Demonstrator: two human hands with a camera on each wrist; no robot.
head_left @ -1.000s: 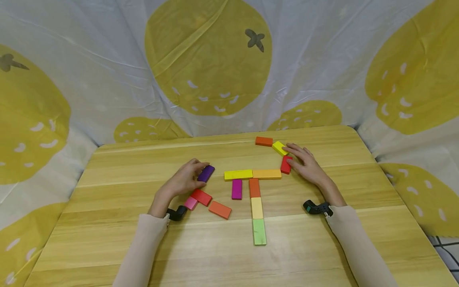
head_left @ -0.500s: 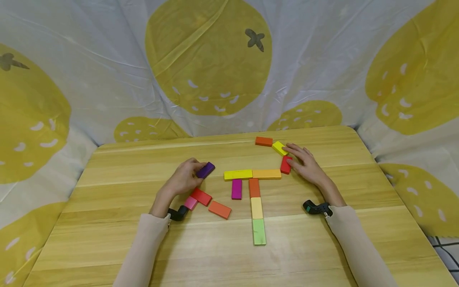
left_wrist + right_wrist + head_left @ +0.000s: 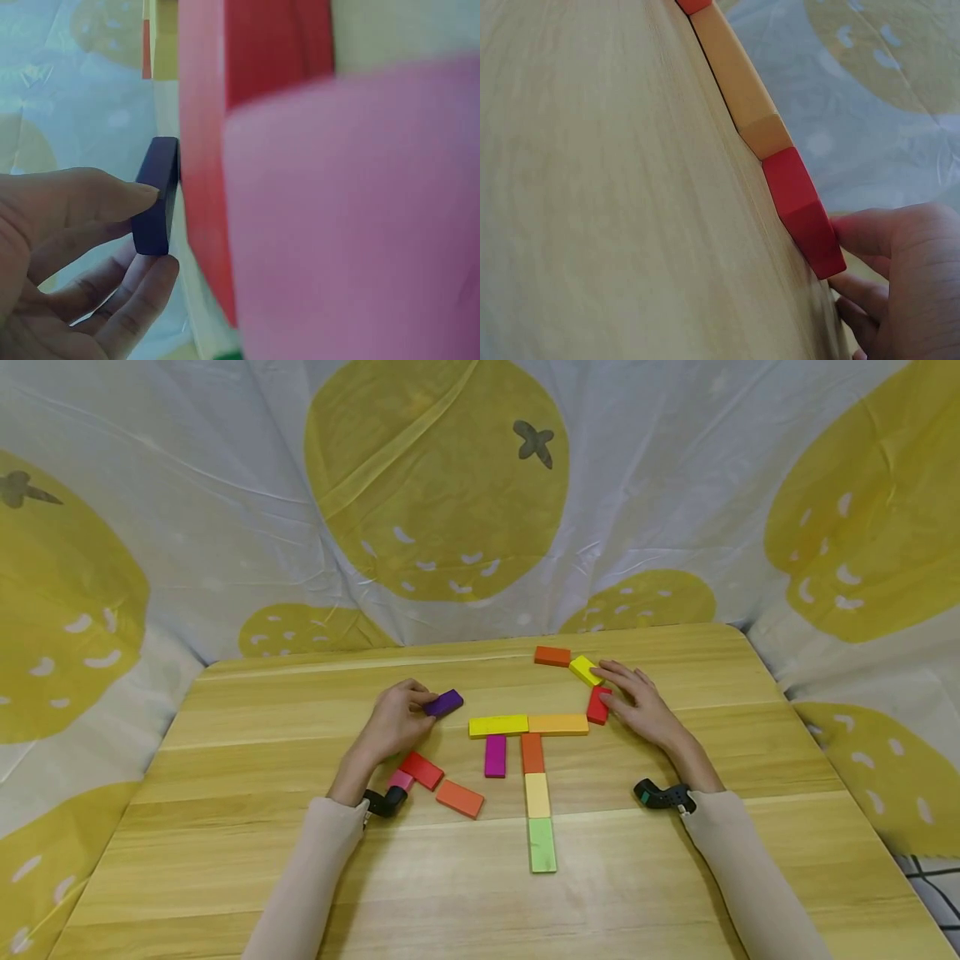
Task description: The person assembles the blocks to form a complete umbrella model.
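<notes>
My left hand (image 3: 397, 717) pinches a dark purple block (image 3: 447, 703) between thumb and fingers, left of the yellow bar (image 3: 498, 725). In the left wrist view the thumb lies on the face of the purple block (image 3: 156, 196), fingers beneath. My right hand (image 3: 636, 697) rests at the right end of the layout. Its thumb touches a red block (image 3: 598, 704), and its fingers reach a small yellow block (image 3: 586, 670). In the right wrist view the thumb is at the outer end of the red block (image 3: 804, 214), which meets the light orange bar (image 3: 739, 75).
Below the bars run a magenta block (image 3: 495, 756) and a column of orange, cream and green blocks (image 3: 542, 843). Near the left wrist lie a red block (image 3: 422, 771), a pink block (image 3: 401, 779) and a coral block (image 3: 461, 799). An orange block (image 3: 552, 656) sits near the table's back edge.
My left hand has moved the purple block up and to the right, turning it closer to level with the yellow bar. The right hand has stayed in place.
</notes>
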